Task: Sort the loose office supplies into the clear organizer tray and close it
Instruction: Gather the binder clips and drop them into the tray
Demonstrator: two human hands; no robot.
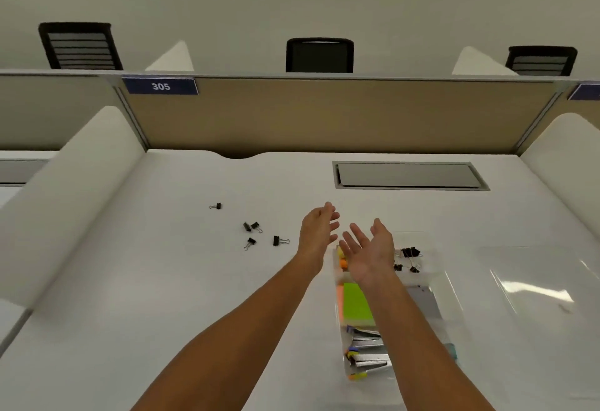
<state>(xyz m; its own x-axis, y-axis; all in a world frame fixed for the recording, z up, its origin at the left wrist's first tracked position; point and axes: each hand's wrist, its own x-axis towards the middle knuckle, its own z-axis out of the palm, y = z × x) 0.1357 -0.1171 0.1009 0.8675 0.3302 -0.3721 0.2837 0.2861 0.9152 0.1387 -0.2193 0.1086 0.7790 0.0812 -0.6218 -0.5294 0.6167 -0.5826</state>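
Observation:
The clear organizer tray (431, 276) lies on the white desk at right of centre. It holds green sticky notes (357, 305), staple strips (367, 349) and a few black binder clips (409, 252). Several black binder clips lie loose on the desk to the left, one at the far left (217, 206), a pair (251, 226) and two nearer ones (277, 240). My left hand (319, 227) is held out with straight fingers, empty, just left of the tray's far end. My right hand (370, 251) hovers palm-up over the tray's far left part, empty.
The tray's clear lid (532, 284) lies flat on the desk to the right of the tray. A grey cable hatch (409, 175) sits in the desk at the back. Beige and white partitions enclose the desk on three sides.

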